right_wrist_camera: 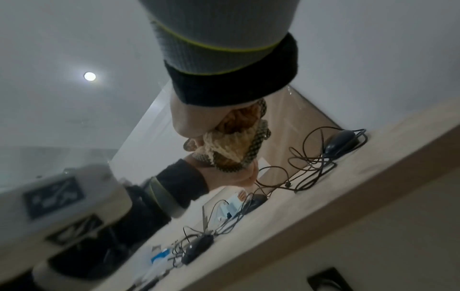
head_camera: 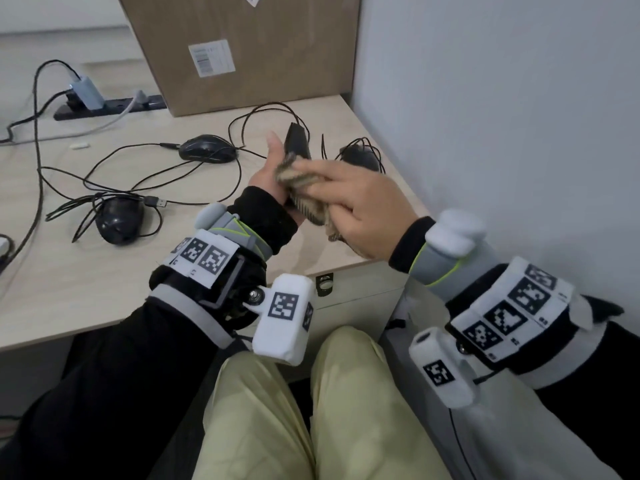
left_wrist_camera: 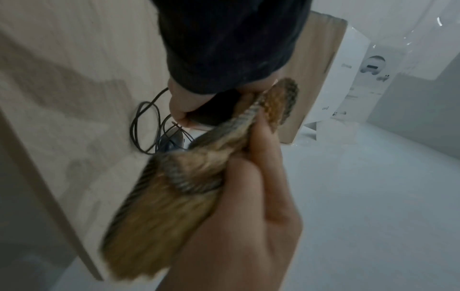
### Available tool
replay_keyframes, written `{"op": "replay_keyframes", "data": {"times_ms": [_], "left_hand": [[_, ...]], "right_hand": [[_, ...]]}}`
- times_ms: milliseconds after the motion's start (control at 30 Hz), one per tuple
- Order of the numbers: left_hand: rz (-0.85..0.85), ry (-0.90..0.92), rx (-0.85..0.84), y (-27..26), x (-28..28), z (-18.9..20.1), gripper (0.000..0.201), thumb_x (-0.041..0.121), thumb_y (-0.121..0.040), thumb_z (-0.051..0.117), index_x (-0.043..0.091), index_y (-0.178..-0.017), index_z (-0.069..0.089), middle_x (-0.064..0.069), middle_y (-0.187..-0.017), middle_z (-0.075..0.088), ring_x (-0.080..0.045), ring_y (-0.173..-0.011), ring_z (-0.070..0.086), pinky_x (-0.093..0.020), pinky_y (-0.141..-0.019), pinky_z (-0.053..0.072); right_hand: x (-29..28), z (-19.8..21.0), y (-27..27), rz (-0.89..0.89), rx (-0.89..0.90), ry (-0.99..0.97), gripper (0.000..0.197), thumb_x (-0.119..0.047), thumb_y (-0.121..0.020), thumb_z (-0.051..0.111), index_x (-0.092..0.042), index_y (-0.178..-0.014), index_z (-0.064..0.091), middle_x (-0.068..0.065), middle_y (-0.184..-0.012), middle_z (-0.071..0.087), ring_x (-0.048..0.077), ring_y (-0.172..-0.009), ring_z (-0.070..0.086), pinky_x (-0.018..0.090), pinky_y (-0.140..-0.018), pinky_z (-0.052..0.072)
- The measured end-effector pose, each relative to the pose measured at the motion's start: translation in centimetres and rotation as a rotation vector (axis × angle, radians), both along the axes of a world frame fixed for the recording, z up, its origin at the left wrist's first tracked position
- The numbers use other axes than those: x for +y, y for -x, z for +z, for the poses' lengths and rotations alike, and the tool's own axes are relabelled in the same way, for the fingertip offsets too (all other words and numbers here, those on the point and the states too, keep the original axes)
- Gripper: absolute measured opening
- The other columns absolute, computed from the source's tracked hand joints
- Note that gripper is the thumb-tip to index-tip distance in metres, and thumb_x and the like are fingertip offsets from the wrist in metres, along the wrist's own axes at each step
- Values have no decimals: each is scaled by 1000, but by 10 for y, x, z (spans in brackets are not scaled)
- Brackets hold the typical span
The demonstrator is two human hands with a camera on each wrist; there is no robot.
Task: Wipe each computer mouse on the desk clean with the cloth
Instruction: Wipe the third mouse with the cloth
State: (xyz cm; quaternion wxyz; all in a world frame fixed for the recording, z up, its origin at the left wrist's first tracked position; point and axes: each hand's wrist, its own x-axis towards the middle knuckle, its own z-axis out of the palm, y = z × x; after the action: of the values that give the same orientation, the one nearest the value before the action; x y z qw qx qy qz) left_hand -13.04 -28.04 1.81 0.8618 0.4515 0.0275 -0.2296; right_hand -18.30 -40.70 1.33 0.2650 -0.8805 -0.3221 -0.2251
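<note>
- Two hands meet over the worktop: the left hand grips a black mouse held up off the surface, thumb sticking up beside it.
- Right hand is curled round a bunched tan cloth, pressing it onto the lower part of that mouse.
- Three more black mice sit on the worktop: one behind the left hand, one at near left tangled in its cord, one by the wall, partly hidden by the right hand.
- Cardboard box stands at the back, power strip to its left.
</note>
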Motion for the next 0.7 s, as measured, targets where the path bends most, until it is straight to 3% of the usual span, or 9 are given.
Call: {"op": "replay_keyframes", "data": {"times_ms": [133, 233, 300, 367, 433, 533, 600, 667, 700], "left_hand": [[119, -268, -44, -7, 5, 9, 61, 65, -91, 28, 13, -70, 53, -4, -61, 51, -15, -49, 48, -20, -49, 41], [36, -239, -74, -4, 11, 16, 40, 50, -91, 49, 15, -72, 51, 0, -57, 50, -13, -51, 49, -19, -51, 42], [24, -327, -151, -9, 21, 15, 29, 36, -78, 66, 11, -88, 55, -3, -70, 53, -14, -56, 53, -19, -51, 46], [67, -554, -245, -10, 35, 15, 68, 30, -56, 78, 6, -114, 54, -7, -84, 58, -14, -60, 58, -21, -49, 47], [53, -846, -343, -8, 44, 18, 106, 38, -39, 83, 11, -132, 42, -8, -107, 61, -20, -86, 65, -34, -73, 56], [-16, -1095, -480, -1, 53, 24, 106, 44, -39, 82, 16, -132, 42, -5, -112, 62, -22, -100, 63, -38, -93, 51], [-61, -886, -479, 0, 53, 28, 70, 29, -53, 80, 5, -113, 54, -4, -89, 69, -18, -79, 68, -31, -74, 57], [-165, -556, -399, 13, 49, 37, 12, 9, -75, 59, 1, -83, 55, -2, -61, 62, -13, -51, 60, -19, -48, 48], [-173, -408, -320, 16, 49, 40, 7, 8, -80, 49, 3, -77, 53, -4, -61, 58, -15, -50, 57, -18, -47, 45]], "right_hand": [[1, -18, 7, 28, -97, 107, 44, -9, -75, 35, -8, -101, 70, 6, -124, 63, 27, -97, 66, 39, -76, 54], [3, -17, 7, 3, -115, -80, 42, -1, -75, 40, -5, -107, 67, 9, -123, 62, 23, -106, 61, 33, -90, 50], [0, -10, 4, -75, -81, -249, 42, 3, -77, 48, -3, -116, 62, 14, -124, 58, 16, -112, 53, 18, -101, 39], [-6, 2, 0, -123, -11, -342, 48, 3, -77, 55, -3, -125, 56, 15, -127, 54, 12, -116, 47, 9, -103, 30], [-14, 11, -5, -129, 42, -325, 54, 0, -77, 58, -6, -130, 51, 13, -131, 51, 12, -120, 46, 8, -104, 27], [-11, 22, -6, -54, 64, -223, 57, -1, -75, 54, -7, -131, 50, 13, -136, 48, 15, -124, 45, 10, -106, 27], [1, 21, -2, 20, 69, -163, 57, 2, -73, 49, -6, -130, 51, 13, -137, 48, 16, -125, 43, 9, -106, 26], [10, 18, -1, 12, 85, -148, 59, 0, -72, 44, -8, -130, 52, 10, -140, 46, 17, -128, 43, 16, -107, 31], [13, 18, -1, -27, 91, -163, 60, -2, -72, 42, -10, -130, 52, 8, -141, 45, 18, -129, 43, 21, -106, 34]]}}
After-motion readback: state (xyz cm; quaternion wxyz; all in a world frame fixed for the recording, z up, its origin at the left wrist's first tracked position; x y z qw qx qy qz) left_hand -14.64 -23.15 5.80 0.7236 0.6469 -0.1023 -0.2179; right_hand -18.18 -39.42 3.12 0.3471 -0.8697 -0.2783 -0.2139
